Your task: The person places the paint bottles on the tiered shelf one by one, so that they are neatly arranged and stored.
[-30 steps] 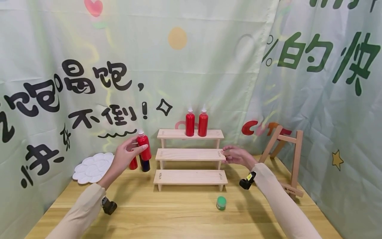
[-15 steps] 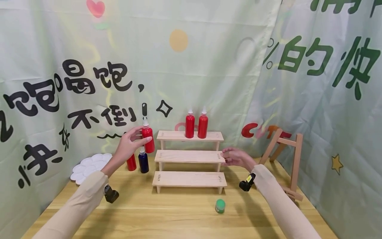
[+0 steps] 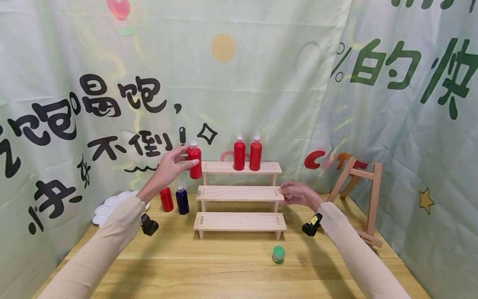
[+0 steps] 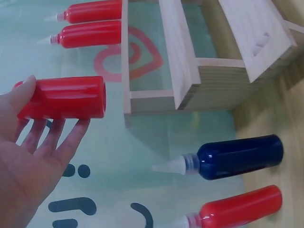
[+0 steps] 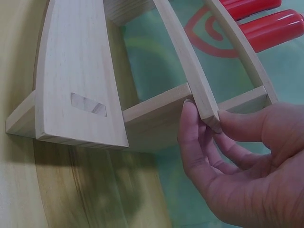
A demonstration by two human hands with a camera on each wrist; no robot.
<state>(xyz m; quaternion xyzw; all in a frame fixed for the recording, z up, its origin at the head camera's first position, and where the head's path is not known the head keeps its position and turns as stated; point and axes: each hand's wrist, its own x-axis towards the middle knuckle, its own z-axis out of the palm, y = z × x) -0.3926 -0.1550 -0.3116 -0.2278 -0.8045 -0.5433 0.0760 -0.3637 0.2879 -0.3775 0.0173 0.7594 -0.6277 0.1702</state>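
We see the left hand [image 3: 169, 168] clamped round a white-capped red cylindrical bottle [image 3: 196, 170], near the top left of a pale wooden three-tier stand [image 3: 239, 222]; the right hand [image 3: 298, 195] pinches its middle shelf [image 3: 239, 193]. On pale-green cloth [image 3: 269, 104] we read "喝饱" and "不倒"; coloured letters [image 3: 311, 160] run behind the brown wooden easel [image 3: 374, 199].

A: How is the held red bottle [image 3: 195, 164] finished?
B: Smooth, glossy, plastic by look; the same gloss is shown by the dark blue bottle [image 3: 182, 201]
A: And the tiered stand [image 3: 239, 192]?
B: Pale bare wood, matt, fine grain visible; wood grain is also shown by the smooth table [image 3: 209, 272]
A: Backdrop [image 3: 269, 83] and sleeves [image 3: 104, 241]?
B: Both recorded as cloth, matt; creases are carried by the backdrop
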